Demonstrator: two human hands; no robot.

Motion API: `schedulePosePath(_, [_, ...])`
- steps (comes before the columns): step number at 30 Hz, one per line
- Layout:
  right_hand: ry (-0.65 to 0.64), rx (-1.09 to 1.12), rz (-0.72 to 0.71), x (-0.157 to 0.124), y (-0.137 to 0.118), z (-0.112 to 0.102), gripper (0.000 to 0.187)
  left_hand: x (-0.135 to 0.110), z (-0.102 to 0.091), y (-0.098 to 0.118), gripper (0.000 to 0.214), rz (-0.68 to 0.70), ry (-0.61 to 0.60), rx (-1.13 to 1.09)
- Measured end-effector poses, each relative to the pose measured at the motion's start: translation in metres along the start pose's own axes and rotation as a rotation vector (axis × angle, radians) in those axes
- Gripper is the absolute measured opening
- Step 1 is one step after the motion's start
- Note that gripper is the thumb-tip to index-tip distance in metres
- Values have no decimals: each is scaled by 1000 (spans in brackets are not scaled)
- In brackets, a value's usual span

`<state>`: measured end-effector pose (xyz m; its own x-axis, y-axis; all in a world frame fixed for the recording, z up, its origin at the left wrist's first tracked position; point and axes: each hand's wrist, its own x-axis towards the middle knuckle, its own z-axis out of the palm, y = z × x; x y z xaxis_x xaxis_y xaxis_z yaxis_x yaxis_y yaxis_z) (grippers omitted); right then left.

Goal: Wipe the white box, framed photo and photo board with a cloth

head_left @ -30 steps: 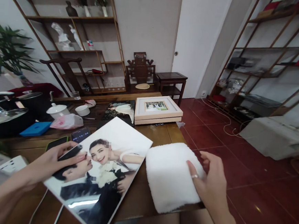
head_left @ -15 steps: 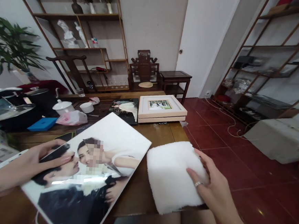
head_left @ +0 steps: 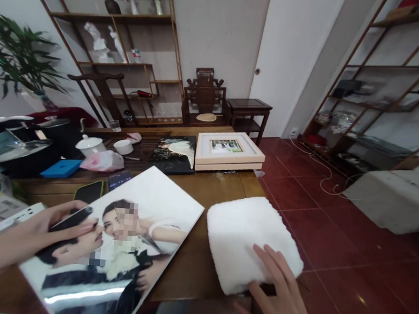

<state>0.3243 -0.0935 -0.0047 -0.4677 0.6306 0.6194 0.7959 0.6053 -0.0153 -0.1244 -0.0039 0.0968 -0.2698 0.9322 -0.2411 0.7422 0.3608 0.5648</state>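
Observation:
My left hand (head_left: pixel 56 229) is closed on the edge of a glossy photo panel (head_left: pixel 170 192), its thumb on the printed face and its other fingers mostly underneath. The panel shows a couple in black and white clothes and is held tilted above the wooden table (head_left: pixel 179 270). To its right, a folded fluffy white cloth (head_left: pixel 243 237) lies at the table's corner. My right hand (head_left: pixel 278 298) has its fingers apart, some touching the top and near edge of the cloth. Its thumb is partly cut off by the frame bottom.
Framed pictures (head_left: pixel 229 151) are stacked at the table's far edge beside a dark photo panel (head_left: pixel 173 154). Phones (head_left: pixel 88 192), a blue box (head_left: pixel 61 168), a white teapot (head_left: pixel 90 144) and a pot (head_left: pixel 24 154) stand at left. A chair (head_left: pixel 204 96) is behind.
My right hand has slid down and toward me, from the cloth's right side to its near edge, its fingers loosening. The photo panel has shifted slightly left and down in my left hand.

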Motion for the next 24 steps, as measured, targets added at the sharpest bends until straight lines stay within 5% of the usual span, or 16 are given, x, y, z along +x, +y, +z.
schedulePosePath(4, [-78,8,90,25,-6,16,7,-12,6,12,70,-7,28,-20])
schedulePosePath(7, [15,158,140,44,11,15,13,-22,11,31,65,-20,-16,-27])
schedulePosePath(12, [448,746,845,63,69,-14,23,-19,19,45,57,68,-154,-30])
schedulePosePath(14, [558,946,987,71,89,-26,26,-13,24,50,50,145,-216,-17])
schedulePosePath(18, [505,1038,1019,83,109,-34,53,4,36,65,39,314,-312,-20])
schedulePosePath(21, [455,1196,1052,85,113,-34,47,17,45,81,33,482,-361,30])
schedulePosePath(24, [396,1295,1115,84,114,-32,42,29,55,100,41,509,-414,83])
